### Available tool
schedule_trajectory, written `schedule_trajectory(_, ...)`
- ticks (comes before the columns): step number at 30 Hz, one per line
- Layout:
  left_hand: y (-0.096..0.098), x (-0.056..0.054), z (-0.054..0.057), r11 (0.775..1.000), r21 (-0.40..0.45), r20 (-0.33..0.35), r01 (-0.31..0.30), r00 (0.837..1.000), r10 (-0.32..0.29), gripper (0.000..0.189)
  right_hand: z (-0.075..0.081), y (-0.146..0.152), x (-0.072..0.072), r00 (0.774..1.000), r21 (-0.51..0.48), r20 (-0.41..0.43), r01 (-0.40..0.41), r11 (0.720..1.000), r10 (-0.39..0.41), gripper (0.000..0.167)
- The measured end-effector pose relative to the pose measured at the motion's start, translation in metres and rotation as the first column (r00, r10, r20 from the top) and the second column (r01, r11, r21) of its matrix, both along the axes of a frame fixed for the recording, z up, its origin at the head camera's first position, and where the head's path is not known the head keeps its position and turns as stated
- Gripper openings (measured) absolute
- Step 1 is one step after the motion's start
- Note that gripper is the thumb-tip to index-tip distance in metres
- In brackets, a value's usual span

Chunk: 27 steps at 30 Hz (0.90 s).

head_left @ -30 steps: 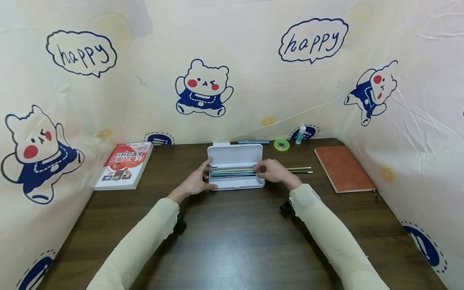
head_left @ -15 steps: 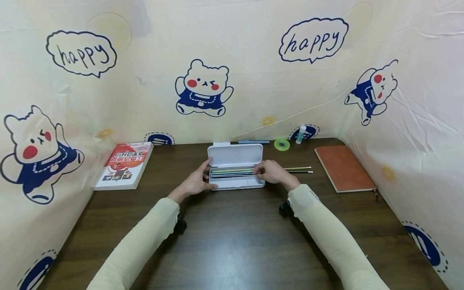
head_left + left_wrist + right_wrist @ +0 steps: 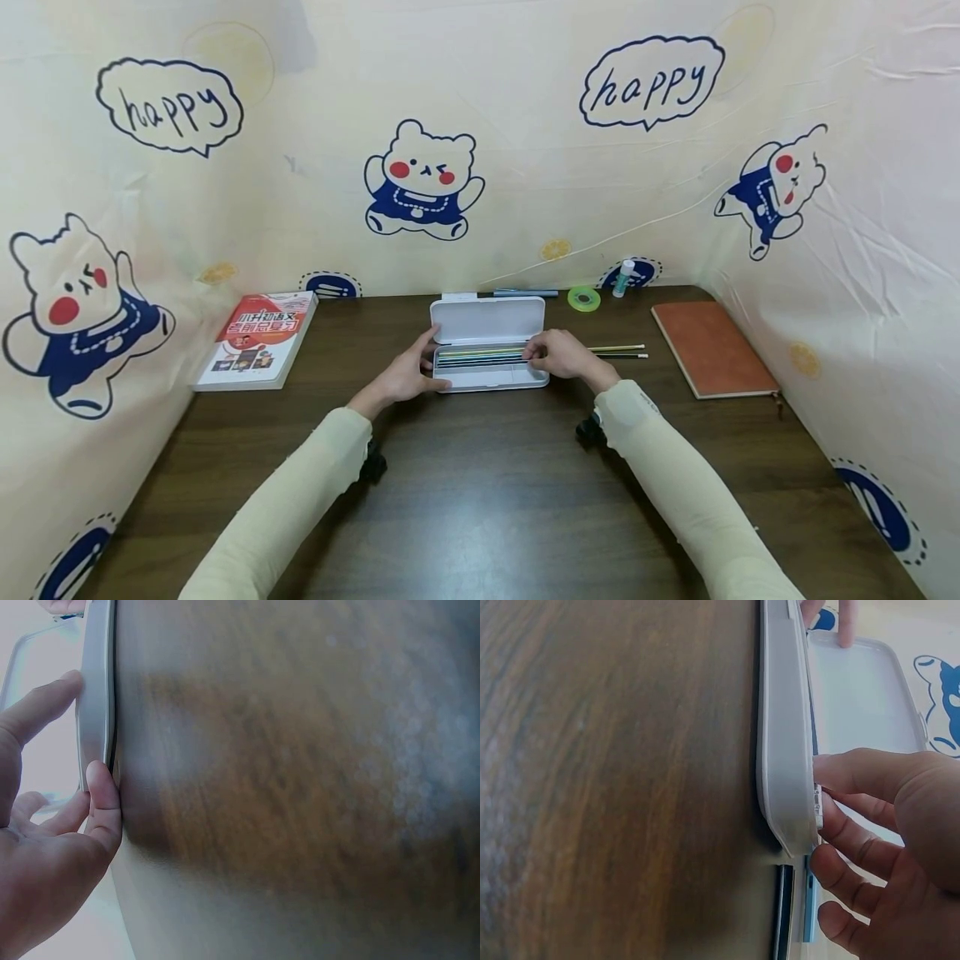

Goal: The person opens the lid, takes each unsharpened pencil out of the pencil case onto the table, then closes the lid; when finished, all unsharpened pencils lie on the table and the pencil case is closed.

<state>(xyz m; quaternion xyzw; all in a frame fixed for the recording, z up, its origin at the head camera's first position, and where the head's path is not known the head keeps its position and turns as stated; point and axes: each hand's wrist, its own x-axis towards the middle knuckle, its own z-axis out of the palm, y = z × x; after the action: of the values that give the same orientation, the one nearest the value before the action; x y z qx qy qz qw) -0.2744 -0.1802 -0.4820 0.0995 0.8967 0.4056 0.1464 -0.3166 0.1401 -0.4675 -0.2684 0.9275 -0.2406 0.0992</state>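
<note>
An open white pencil case [image 3: 491, 379] lies on the table, its lid [image 3: 487, 321] raised at the back. Several dark and coloured pencils [image 3: 480, 357] lie side by side in it. My left hand [image 3: 405, 373] grips the case's left end, thumb low at the front corner and fingers by the lid. At the right end, my right hand [image 3: 561, 353] pinches the end of a pencil [image 3: 818, 808] between thumb and fingers, just over the rim. Two more pencils [image 3: 626, 351] stick out beyond my right wrist on the table.
A white and red book [image 3: 255, 342] lies at the left, a brown notebook [image 3: 712, 348] at the right. Along the back are a blue pen [image 3: 525, 293], a green tape roll [image 3: 583, 299] and an upright glue stick [image 3: 622, 279]. Printed cloth walls [image 3: 525, 192] enclose the table.
My right hand has shifted very slightly left over the case's right end. The left hand and the case have stayed in place.
</note>
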Motion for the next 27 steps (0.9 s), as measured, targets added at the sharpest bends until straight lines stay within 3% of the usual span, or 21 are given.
schedule_trajectory(13,0.001,0.001,0.002,1.000,0.004,-0.002,-0.004,1.000,0.004,0.109,0.006,0.006,0.000,0.995,-0.043,0.079,0.060,0.997,-0.057,0.011)
schedule_trajectory(27,0.001,0.001,0.001,1.000,0.010,-0.001,-0.004,1.000,0.004,0.108,0.015,0.053,0.001,0.997,-0.147,0.010,0.075,0.986,-0.075,0.011)
